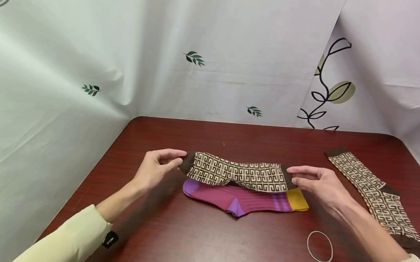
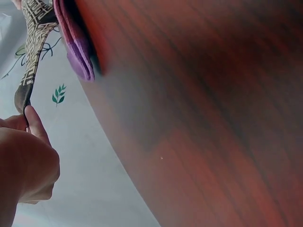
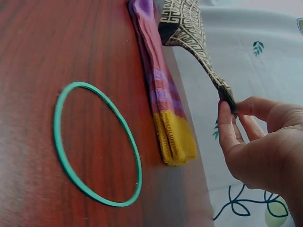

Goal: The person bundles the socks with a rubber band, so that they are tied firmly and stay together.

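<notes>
Cream sleeves (image 1: 66, 239) reach in from seven and five o'clock; the left hand (image 1: 155, 169) and right hand (image 1: 323, 187) each pinch one brown end of a key-patterned knit sock (image 1: 242, 172), held at twelve o'clock of the ribbed magenta socks (image 1: 212, 194). Even, gentle tension should keep its soft knit straight; a smooth green ring (image 3: 57, 130) lies at four o'clock of them.

Brown-and-cream maze print on geometric socks (image 1: 240, 171); magenta, purple-striped, yellow at cuff (image 1: 296, 200) on ribbed socks (image 1: 212, 195); green on band (image 3: 57, 127).
</notes>
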The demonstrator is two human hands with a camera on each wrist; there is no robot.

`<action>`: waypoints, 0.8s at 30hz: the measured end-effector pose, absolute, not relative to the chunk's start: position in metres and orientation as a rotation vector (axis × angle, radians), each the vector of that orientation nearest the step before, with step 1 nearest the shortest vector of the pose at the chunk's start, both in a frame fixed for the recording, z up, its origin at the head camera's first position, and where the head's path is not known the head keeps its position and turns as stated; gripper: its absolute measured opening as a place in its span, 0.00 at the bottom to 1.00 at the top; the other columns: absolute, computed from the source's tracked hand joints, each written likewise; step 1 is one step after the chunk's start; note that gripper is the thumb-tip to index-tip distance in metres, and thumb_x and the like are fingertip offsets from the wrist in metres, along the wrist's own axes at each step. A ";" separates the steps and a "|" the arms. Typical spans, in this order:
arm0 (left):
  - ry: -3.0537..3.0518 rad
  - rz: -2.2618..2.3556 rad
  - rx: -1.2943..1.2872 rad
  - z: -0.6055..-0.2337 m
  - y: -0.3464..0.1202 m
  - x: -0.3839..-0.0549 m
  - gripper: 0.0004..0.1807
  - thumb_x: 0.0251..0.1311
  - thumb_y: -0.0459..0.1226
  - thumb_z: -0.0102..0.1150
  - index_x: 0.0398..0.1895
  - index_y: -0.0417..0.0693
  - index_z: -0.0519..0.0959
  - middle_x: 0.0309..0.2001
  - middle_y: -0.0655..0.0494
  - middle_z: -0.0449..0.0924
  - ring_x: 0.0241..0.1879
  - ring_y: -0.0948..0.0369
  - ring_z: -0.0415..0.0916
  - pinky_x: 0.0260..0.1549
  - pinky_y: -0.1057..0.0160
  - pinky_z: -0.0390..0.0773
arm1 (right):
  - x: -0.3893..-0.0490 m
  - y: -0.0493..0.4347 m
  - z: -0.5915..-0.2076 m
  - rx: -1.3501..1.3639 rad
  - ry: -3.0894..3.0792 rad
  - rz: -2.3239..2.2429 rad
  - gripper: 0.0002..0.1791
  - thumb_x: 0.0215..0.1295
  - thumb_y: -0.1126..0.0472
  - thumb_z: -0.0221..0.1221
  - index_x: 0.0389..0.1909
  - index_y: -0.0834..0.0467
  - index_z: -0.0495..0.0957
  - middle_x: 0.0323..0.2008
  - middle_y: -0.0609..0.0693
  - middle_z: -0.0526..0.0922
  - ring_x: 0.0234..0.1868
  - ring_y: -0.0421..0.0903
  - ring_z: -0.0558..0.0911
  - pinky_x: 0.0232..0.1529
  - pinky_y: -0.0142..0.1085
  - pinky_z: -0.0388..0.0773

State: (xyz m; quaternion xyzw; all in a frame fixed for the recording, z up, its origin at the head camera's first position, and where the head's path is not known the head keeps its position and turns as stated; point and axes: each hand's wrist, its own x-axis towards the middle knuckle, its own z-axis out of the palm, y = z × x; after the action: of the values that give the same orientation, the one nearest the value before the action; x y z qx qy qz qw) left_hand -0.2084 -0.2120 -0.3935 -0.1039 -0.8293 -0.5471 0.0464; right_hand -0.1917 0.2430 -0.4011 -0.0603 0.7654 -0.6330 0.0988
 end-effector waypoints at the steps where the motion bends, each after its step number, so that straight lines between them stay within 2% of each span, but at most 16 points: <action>1: -2.534 -1.670 -0.313 -0.394 -0.213 -0.208 0.13 0.70 0.31 0.68 0.56 0.42 0.88 0.48 0.47 0.90 0.39 0.65 0.86 0.46 0.54 0.86 | -0.191 0.243 -0.402 -0.172 2.256 -1.875 0.22 0.73 0.64 0.67 0.63 0.69 0.80 0.51 0.40 0.84 0.44 0.37 0.78 0.44 0.30 0.78; 6: -2.543 -1.688 -0.306 -0.399 -0.216 -0.204 0.14 0.70 0.31 0.68 0.56 0.40 0.88 0.49 0.45 0.90 0.40 0.66 0.86 0.45 0.58 0.86 | -0.186 0.241 -0.401 -0.148 2.248 -1.868 0.21 0.72 0.63 0.68 0.62 0.67 0.82 0.47 0.42 0.83 0.39 0.39 0.75 0.38 0.32 0.73; 12: -2.523 -1.714 -0.320 -0.397 -0.217 -0.200 0.14 0.70 0.31 0.68 0.56 0.39 0.88 0.49 0.44 0.89 0.39 0.65 0.86 0.42 0.63 0.86 | -0.180 0.243 -0.397 -0.152 2.255 -1.861 0.20 0.72 0.62 0.68 0.61 0.65 0.83 0.42 0.41 0.81 0.38 0.40 0.75 0.35 0.33 0.70; 15: -2.520 -1.718 -0.318 -0.393 -0.217 -0.196 0.14 0.70 0.31 0.69 0.56 0.41 0.88 0.49 0.44 0.89 0.39 0.64 0.87 0.43 0.63 0.85 | -0.178 0.244 -0.396 -0.147 2.251 -1.866 0.19 0.72 0.62 0.68 0.61 0.64 0.83 0.35 0.40 0.76 0.34 0.38 0.72 0.31 0.34 0.66; 21: -2.517 -1.726 -0.328 -0.389 -0.218 -0.191 0.14 0.70 0.32 0.69 0.57 0.40 0.87 0.50 0.44 0.89 0.40 0.65 0.87 0.47 0.59 0.85 | -0.172 0.247 -0.394 -0.157 2.184 -1.924 0.16 0.71 0.65 0.68 0.58 0.59 0.86 0.35 0.37 0.79 0.29 0.36 0.67 0.28 0.39 0.58; 22: -2.518 -1.730 -0.324 -0.388 -0.218 -0.190 0.14 0.70 0.32 0.69 0.57 0.40 0.87 0.50 0.44 0.89 0.41 0.65 0.87 0.47 0.59 0.85 | -0.171 0.248 -0.393 -0.165 2.182 -1.926 0.16 0.71 0.65 0.68 0.58 0.59 0.86 0.39 0.37 0.81 0.31 0.35 0.68 0.28 0.38 0.59; 24: -2.526 -1.733 -0.315 -0.388 -0.218 -0.188 0.15 0.70 0.33 0.69 0.57 0.41 0.87 0.50 0.45 0.89 0.41 0.65 0.87 0.48 0.58 0.86 | -0.170 0.248 -0.393 -0.169 2.176 -1.930 0.15 0.71 0.65 0.68 0.57 0.58 0.87 0.36 0.36 0.80 0.30 0.35 0.68 0.28 0.37 0.60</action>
State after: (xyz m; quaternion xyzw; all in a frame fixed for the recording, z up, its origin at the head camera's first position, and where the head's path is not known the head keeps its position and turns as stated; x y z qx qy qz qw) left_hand -0.1879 -0.2181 -0.3880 -0.1023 -0.8198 -0.5625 0.0311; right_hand -0.1698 0.2484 -0.3929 -0.0576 0.7420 -0.6581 0.1139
